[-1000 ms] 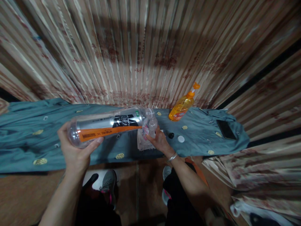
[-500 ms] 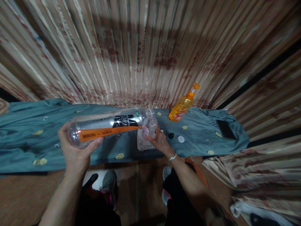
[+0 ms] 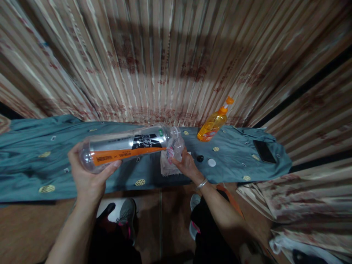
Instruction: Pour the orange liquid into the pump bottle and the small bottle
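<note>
My left hand is wrapped round the base of a large clear plastic bottle with a silver, black and orange label. The bottle is tipped almost level, its neck pointing right. At its mouth is the top of a small clear bottle, gripped by my right hand. Whether the two mouths touch, I cannot tell. Beneath the small bottle lies a pale cloth. A black cap and a white cap rest just right of my right hand.
An orange pump bottle stands near the back of the bench, which has a teal patterned cover. A dark phone lies at the right end. Striped curtains hang behind and to the right.
</note>
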Available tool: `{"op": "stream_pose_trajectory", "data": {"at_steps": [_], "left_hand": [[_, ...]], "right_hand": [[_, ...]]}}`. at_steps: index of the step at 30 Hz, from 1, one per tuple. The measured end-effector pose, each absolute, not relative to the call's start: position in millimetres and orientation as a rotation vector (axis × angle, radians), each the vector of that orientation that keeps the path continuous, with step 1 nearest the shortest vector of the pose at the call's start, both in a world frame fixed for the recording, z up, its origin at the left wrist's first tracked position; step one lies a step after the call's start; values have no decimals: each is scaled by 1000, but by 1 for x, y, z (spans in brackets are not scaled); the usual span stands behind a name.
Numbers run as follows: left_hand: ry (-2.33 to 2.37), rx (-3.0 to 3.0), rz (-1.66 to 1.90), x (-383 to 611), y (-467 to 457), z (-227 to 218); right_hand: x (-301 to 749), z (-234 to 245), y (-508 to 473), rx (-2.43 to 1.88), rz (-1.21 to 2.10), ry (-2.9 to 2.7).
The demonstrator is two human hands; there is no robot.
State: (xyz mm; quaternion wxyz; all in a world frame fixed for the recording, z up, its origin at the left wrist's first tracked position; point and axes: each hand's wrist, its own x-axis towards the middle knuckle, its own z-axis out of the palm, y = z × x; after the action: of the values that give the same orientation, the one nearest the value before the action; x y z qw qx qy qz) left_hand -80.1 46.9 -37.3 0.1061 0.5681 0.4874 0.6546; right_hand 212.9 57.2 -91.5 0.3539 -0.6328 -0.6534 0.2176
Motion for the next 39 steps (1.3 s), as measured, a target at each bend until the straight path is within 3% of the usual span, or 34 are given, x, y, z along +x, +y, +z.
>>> {"op": "stream_pose_trajectory", "data": {"at_steps": [39], "left_hand": [[1403,1582,1923,-76,43,-30]], "right_hand": [[213,-93,56,-1636,580,-1673]]}}
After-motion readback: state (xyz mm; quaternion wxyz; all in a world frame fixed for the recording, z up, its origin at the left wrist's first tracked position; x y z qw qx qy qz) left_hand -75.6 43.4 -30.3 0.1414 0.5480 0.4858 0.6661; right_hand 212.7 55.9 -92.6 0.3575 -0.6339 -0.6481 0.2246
